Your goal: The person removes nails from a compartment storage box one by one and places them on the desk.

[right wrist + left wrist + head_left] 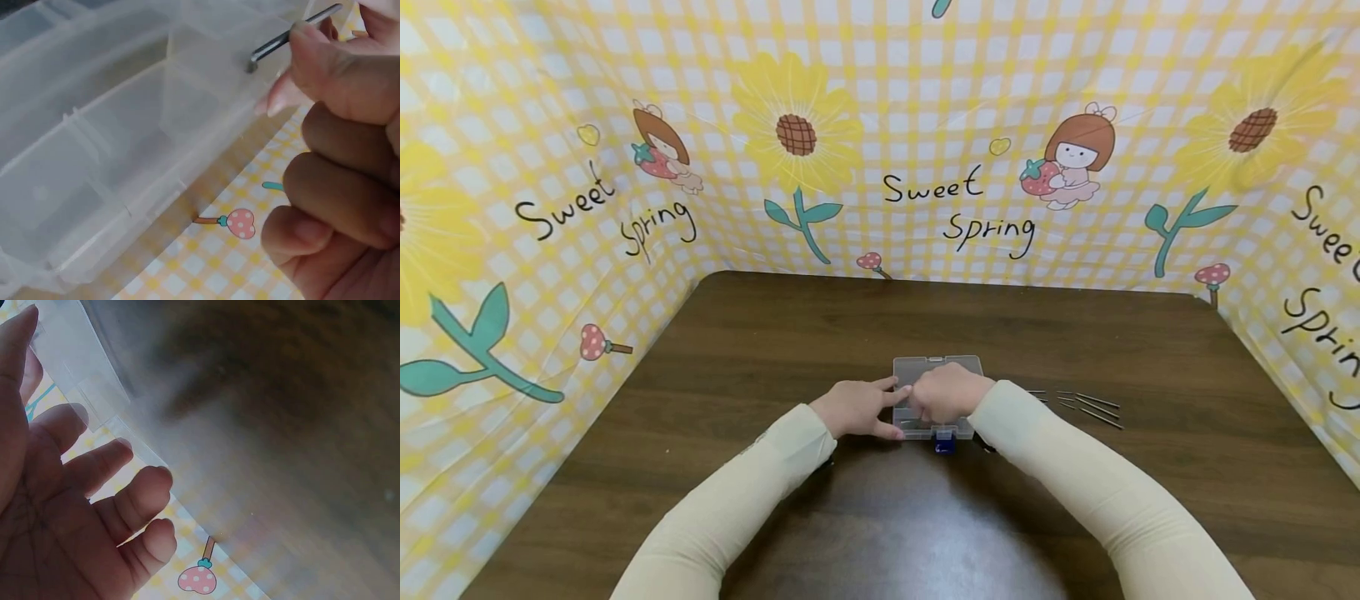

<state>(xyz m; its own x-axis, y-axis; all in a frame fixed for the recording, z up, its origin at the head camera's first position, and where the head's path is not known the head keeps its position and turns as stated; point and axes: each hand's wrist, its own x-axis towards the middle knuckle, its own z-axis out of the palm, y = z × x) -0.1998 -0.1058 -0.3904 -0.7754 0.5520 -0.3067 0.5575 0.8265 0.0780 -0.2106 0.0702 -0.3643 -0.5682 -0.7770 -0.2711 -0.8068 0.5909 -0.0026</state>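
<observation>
A clear plastic case (913, 367) with compartments lies on the table in front of me. My left hand (859, 407) touches its left side with fingers spread; in the left wrist view the fingers (147, 494) are slightly bent beside the clear plastic (75, 350). Over the case, my right hand (946, 392) pinches a thin metal rod (278, 42) with a small rounded tip between thumb and finger. The right wrist view shows that rod tilted above the compartment walls (125, 131). The right hand hides part of the case's inside in the head view.
Several thin metal rods (1099, 408) lie on the brown table (775, 333) to the right of the case. A small blue object (944, 442) sits at the case's front edge. Yellow checked cloth (925, 100) with printed flowers stands around the table's back and sides.
</observation>
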